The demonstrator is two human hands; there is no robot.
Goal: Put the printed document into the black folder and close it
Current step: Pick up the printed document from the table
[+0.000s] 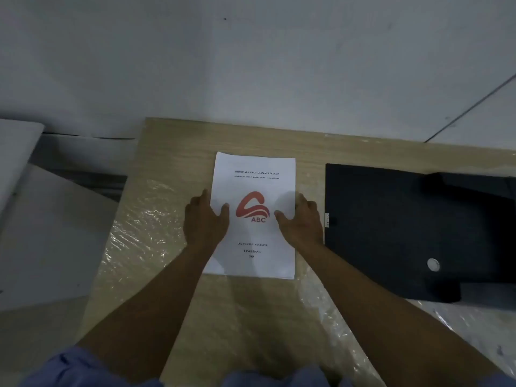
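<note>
The printed document (252,174), white with a red logo and black headings, lies flat in the middle of the wooden table (178,141). My left hand (205,219) grips its left edge, thumb on top of the page. My right hand (303,220) grips the right edge the same way. The black folder (391,224) lies to the right of the document, apart from it, with a round silver button (433,264) near its lower part. Its right side runs out of view.
Clear plastic wrap (136,230) covers much of the tabletop. A grey wall (251,65) stands right behind the table's far edge. White boards or boxes (50,233) sit to the left of the table, lower down.
</note>
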